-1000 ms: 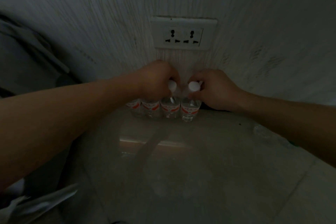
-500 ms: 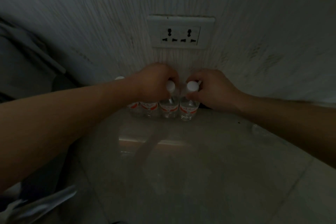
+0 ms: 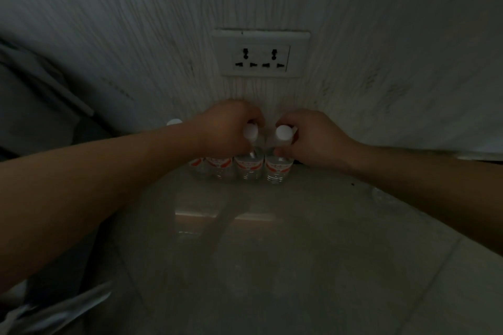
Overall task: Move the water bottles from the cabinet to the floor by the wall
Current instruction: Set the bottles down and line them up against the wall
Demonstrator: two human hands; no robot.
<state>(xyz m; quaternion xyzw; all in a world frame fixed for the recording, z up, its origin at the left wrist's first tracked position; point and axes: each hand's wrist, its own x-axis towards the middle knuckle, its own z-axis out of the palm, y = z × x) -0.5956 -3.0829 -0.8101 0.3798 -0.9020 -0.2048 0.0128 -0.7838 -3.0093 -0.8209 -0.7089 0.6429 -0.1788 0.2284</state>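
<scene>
Little has changed over the last second — our left hand (image 3: 228, 128) and right hand (image 3: 310, 139) remain closed around the necks of two clear plastic water bottles with white caps and red labels (image 3: 279, 168), standing in a row on the glossy pale tiled floor (image 3: 272, 253) against the white textured wall (image 3: 136, 35), below a white double socket (image 3: 261, 54). We judge the placing nearly done. The room is dim.

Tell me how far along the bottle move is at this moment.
Done: a row of water bottles already stands on the floor against the wall, under the socket. In hand: the left hand and right hand each hold a grip on the neck of a bottle at the row's right end, both bottoms apparently down. Left: letting go; the cabinet is out of view, so any remaining bottles cannot be counted.
</scene>
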